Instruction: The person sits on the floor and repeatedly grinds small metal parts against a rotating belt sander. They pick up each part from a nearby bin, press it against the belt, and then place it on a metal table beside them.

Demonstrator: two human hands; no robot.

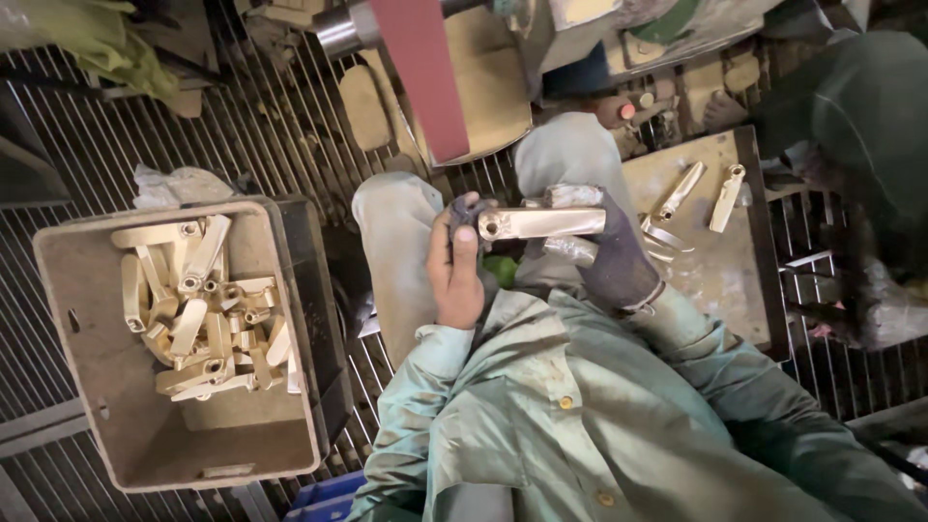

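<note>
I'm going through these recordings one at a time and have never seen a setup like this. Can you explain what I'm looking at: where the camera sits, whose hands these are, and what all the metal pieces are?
There is no machine arm here. The single picture comes from a camera worn on a person's head, looking down over their pale green shirt and their knees, so the scene appears tilted.

Both hands hold one brass-coloured metal piece, a flat bar with a round hole at one end. The left hand is bare and grips the holed end; the right hand wears a dark glove and holds the other end.

On the person's left, a worn tray holds a heap of similar pieces. On their right, a board carries two more pieces. Ahead of the knees runs a reddish sanding belt. The floor is a metal grating.
</note>
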